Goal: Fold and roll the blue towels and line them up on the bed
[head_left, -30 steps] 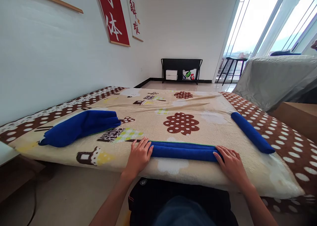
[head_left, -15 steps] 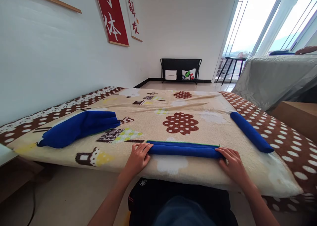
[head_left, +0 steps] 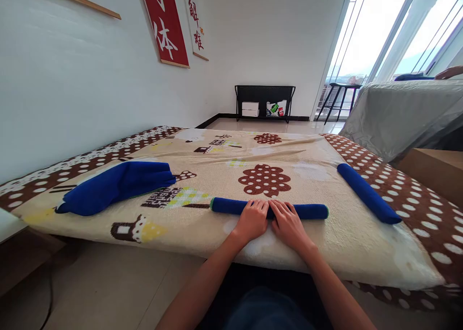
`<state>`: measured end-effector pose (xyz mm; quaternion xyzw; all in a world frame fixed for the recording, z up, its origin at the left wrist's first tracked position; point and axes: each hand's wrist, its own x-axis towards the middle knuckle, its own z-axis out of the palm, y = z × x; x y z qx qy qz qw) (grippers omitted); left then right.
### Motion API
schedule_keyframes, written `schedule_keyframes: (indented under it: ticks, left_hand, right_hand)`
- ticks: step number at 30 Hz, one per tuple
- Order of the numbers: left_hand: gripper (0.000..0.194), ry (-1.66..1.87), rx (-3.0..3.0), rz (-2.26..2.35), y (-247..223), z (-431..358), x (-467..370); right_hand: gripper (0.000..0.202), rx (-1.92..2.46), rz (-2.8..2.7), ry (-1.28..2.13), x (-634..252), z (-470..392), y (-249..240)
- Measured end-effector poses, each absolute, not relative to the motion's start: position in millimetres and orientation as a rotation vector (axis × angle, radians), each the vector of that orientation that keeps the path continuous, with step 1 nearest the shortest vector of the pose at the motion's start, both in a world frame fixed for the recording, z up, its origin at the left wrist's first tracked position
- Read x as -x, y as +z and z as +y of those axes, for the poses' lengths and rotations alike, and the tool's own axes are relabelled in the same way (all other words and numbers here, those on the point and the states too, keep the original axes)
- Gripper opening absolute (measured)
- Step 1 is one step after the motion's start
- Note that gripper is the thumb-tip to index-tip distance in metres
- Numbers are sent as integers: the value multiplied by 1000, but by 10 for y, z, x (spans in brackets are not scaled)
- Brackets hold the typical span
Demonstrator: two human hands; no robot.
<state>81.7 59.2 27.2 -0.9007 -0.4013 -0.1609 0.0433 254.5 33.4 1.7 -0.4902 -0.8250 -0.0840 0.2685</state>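
By the near edge of the blanket point(head_left: 191, 231), the left hand point(head_left: 253, 220) and right hand point(head_left: 288, 223) lie half-curled over a blue roll point(head_left: 227, 206), grip unclear. A black rack point(head_left: 265, 92) holds white boxes point(head_left: 250, 109) and a printed bag point(head_left: 275, 109).

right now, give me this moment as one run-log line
left hand: on blue roll; right hand: on same roll; at right: second roll; at left: loose blue cloth

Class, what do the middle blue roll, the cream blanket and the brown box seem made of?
Blue roll: probably soft, matte cloth, rolled smoothly, with green edging. Cream blanket: likely plush fleece, given its fuzzy nap and soft creases. Brown box: seemingly matte cardboard, judging by plain, flat faces.
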Motion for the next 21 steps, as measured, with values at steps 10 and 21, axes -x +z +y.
schedule_keyframes:
  ticks: [10, 21]
  left_hand:
    - [45, -544, 2610, -1332, 206, 537, 268]
    - [46, -432, 2718, -1418, 243, 743, 758]
  right_hand:
    - [49, 1427, -2191, -362, -3554, 184, -176]
    - [47, 1513, -2231, -78, -4156, 398, -171]
